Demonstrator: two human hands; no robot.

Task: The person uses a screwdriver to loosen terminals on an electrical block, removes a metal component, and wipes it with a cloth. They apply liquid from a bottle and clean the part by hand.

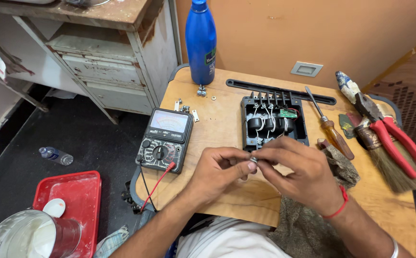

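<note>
The head view is being filled, nearest the camera, by two bare forearms reaching over the near edge of a small wooden table (227,200). A small metallic part (254,160) is being pinched between the fingertips of the left hand (217,173) and those of the right hand (296,174); both sets of fingers are being held closed around it, just above the tabletop and near its middle. What kind of part it is cannot be told at this size. A red thread (340,206) is being worn on the right wrist, and a mottled brown cloth (308,229) is being partly covered by that forearm.

Just beyond the hands, an open black housing (274,125) with coils and white wires inside is lying flat. To its left, an analogue multimeter (164,139) is being rested at the table's edge, its red lead (157,184) trailing over the side. To the right, a wooden-handled screwdriver (331,129), red-handled pliers (389,134) and a brush (389,162) are lying side by side.

Farther back, loose screws (201,91) are scattered before an upright blue bottle (200,43), and a long black strip (279,91) is lying behind the housing.
</note>
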